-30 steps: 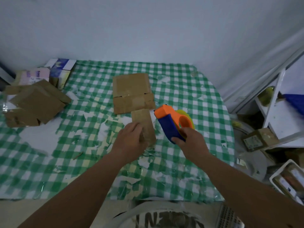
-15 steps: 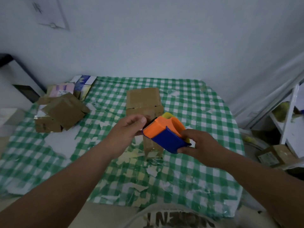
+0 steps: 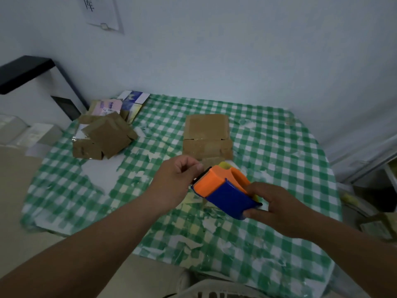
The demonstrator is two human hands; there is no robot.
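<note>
Cardboard box (image 3: 207, 136) behind tape dispenser (image 3: 223, 190); right hand (image 3: 279, 209) grips dispenser, left hand (image 3: 174, 181) curled at blade (image 3: 202, 176), hold unclear.

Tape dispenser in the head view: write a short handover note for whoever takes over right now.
Right hand: grips the orange-and-blue tape dispenser, held in the air.
Left hand: fingers curled at the dispenser's toothed edge, as if to pinch the tape end; the tape itself cannot be made out.
Cardboard box: lies on the checked tablecloth just beyond the hands; neither hand touches it.
Done: dispenser in hand and readied.
Left, probably: draw out a strip and tape the box's seam.
</note>
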